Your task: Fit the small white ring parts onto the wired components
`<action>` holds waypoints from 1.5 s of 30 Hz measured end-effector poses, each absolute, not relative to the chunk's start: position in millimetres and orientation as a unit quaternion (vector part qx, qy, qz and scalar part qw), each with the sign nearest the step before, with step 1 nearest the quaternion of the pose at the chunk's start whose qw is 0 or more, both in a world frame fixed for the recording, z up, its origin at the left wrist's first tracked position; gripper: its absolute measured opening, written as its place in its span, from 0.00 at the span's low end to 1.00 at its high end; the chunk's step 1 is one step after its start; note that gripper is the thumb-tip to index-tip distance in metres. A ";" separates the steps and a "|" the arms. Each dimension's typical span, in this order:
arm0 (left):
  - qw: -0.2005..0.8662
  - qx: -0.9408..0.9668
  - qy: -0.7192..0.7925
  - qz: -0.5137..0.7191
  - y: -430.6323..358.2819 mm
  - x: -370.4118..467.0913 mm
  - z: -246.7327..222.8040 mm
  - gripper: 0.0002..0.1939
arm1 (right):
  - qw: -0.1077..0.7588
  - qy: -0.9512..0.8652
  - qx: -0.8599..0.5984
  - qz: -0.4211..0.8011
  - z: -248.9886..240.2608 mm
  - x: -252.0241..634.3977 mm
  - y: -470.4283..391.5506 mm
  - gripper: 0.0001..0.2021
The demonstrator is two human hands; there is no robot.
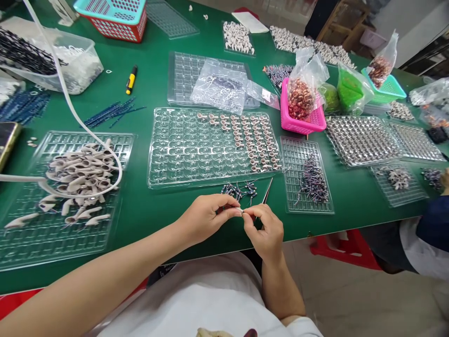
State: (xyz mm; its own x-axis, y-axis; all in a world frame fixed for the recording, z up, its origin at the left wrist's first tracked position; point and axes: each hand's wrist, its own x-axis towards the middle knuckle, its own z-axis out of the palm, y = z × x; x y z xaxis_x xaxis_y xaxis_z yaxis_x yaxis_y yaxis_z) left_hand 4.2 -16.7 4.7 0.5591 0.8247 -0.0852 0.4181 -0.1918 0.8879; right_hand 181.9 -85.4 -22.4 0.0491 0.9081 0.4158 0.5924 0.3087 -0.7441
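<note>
A small pale piece point(240, 210) sits between the fingertips of both hands, just above the near edge of the green table point(140, 210). The left hand point(206, 215) has thumb and forefinger closed on its left side, the other fingers curled; the right hand point(265, 227) pinches at its right end, probably because so slight a part needs steadying from both sides. Tweezers point(268, 189) jut from the right hand, apparently tucked there to stay within reach. Just beyond the fingers lie loose wired components point(238, 190), perhaps kept close for easy picking. Farther off, a clear pocketed tray point(175, 159) holds pale pieces in rows toward its right side, the pockets seemingly keeping them apart. To the right, a smaller tray point(291, 157) gathers more wired parts; to the left, pale curved pieces point(82, 171) are heaped on another tray point(21, 250), a white cable point(121, 168) looping over them.
</note>
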 end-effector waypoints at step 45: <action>0.530 0.712 0.356 0.293 -22.4 4.4 7.0 0.07 | 0.526 -0.650 -0.506 0.212 -23.3 184.1 -89.9 0.10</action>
